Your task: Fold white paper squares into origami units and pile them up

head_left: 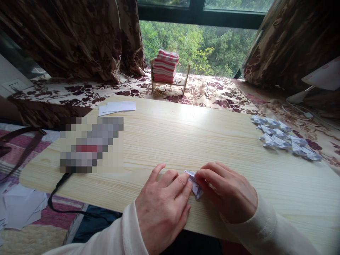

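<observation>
A small folded piece of white paper (pixel 196 189) lies near the front edge of the wooden table, between my two hands. My left hand (pixel 166 203) holds its left side down with the fingertips, the other fingers resting on the tabletop. From the other side, my right hand (pixel 228 189) pinches the paper with thumb and forefinger. Part of the fold is covered by my fingers. On the right of the table sits a group of several folded paper pieces (pixel 275 132) of similar look, set close together in rows.
Flat white paper strips (pixel 117 107) lie at the table's (pixel 186 138) back left. A blurred-out object (pixel 92 145) with a black cable (pixel 51 198) rests on the left. Loose paper sheets (pixel 23 205) are at lower left. Behind stands a small rack with folded red-and-white cloths (pixel 165 67).
</observation>
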The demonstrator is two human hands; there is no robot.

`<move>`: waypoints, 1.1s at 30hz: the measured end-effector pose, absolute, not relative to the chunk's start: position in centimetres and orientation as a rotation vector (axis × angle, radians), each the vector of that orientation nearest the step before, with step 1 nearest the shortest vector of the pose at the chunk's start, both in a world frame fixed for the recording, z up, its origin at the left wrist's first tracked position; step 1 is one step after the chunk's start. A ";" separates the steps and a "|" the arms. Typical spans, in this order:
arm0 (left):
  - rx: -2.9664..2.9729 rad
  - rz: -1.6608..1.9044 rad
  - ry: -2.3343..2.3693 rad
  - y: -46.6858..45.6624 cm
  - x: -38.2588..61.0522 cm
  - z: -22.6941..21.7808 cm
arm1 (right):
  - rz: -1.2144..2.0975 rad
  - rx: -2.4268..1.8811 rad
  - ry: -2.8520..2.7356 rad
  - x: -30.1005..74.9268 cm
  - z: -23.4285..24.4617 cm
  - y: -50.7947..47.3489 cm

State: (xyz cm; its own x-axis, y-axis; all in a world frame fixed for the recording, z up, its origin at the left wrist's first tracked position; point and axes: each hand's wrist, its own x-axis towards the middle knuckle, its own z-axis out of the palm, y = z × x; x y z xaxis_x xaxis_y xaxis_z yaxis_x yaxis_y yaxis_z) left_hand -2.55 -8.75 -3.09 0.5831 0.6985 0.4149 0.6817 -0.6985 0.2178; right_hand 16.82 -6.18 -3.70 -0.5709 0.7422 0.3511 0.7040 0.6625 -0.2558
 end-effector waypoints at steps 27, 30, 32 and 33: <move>2.764 0.735 1.186 -8.4 -2.3 -2.7 | 0.080 -0.931 -2.491 16.3 -3.3 -6.2; 2.789 0.741 1.166 -8.3 -2.3 -2.7 | 0.052 -0.911 -2.507 16.4 -3.3 -6.2; 2.803 0.732 1.157 -8.2 -2.3 -2.8 | 0.032 -0.902 -2.519 16.4 -3.3 -6.2; 2.805 0.728 1.153 -8.2 -2.3 -2.8 | 0.023 -0.901 -2.521 16.4 -3.4 -6.3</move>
